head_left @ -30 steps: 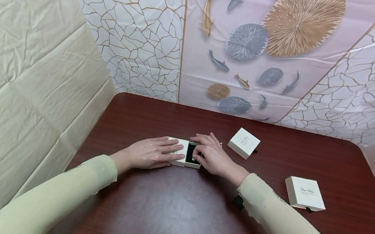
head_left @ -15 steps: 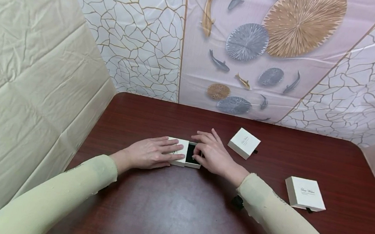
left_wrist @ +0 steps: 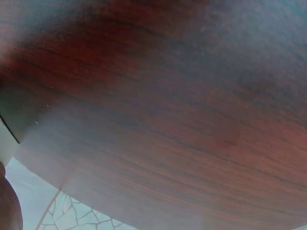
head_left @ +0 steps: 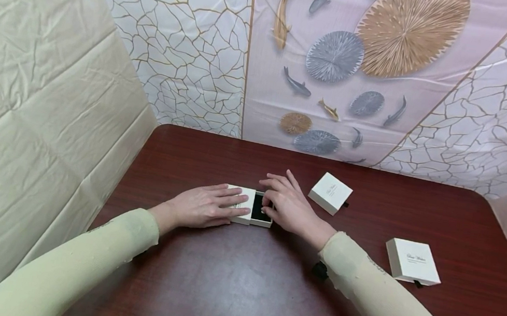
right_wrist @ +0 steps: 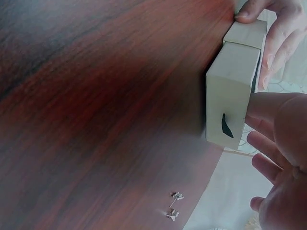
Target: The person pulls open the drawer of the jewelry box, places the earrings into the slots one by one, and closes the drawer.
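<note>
A small white drawer-style gift box sits mid-table, its tray pulled out to the right, showing black lining. My left hand lies over the sleeve with straight, spread fingers, thumb at the near side. At the tray my right hand dips its thumb and bent index finger to the lining; I cannot tell whether they pinch something. The other right fingers reach out loosely past the box. In the right wrist view, a black pull tab shows on the tray's end, and two small silvery pieces like earrings lie on the tabletop.
Two more closed white boxes stand to the right: a box at the back and another box nearer, each with gold lettering and a black tab. The dark reddish wood table meets patterned cloth at the back.
The right hand's outer fingers have lifted and spread a little, while its thumb and index stay at the tray. Left hand and boxes have kept their places.
</note>
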A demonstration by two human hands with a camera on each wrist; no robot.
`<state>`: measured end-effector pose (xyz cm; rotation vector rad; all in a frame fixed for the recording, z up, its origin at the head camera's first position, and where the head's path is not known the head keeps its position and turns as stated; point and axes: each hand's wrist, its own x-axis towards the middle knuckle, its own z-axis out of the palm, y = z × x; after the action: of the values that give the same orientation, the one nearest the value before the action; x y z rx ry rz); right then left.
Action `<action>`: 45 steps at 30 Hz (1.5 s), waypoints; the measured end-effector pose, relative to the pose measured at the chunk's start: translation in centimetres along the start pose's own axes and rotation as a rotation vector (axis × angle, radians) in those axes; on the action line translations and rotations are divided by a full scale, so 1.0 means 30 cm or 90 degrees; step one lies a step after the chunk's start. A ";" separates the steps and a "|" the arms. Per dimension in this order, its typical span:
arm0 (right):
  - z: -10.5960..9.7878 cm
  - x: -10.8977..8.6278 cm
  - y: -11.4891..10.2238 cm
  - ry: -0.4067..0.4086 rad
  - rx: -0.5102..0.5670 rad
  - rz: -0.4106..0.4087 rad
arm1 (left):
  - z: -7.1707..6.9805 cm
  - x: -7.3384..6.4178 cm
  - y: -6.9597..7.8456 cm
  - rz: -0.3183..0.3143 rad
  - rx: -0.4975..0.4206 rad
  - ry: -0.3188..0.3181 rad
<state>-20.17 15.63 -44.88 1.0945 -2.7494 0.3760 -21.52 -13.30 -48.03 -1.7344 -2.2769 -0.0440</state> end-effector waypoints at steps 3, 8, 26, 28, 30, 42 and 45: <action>0.001 0.005 -0.003 0.001 0.001 -0.005 | -0.004 0.001 0.000 0.001 0.000 0.002; 0.003 0.008 -0.004 -0.002 -0.003 -0.001 | -0.006 0.002 0.000 0.003 0.004 0.003; -0.065 -0.042 0.022 0.008 0.030 0.030 | -0.004 0.003 0.001 0.005 0.010 -0.005; -0.070 -0.052 0.034 0.011 0.028 0.035 | -0.004 0.003 0.000 0.005 0.010 -0.005; -0.071 -0.062 0.044 0.011 0.027 0.038 | -0.005 0.004 0.000 0.004 0.011 -0.005; -0.045 -0.102 0.067 0.003 0.035 0.043 | -0.008 0.005 0.003 0.001 0.006 -0.005; -0.035 -0.103 0.071 0.005 0.039 0.039 | -0.010 0.005 0.003 0.000 0.006 -0.008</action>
<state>-19.35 19.44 -44.99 1.0228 -2.7873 0.4747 -21.42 -13.18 -47.70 -1.7349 -2.2820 -0.0213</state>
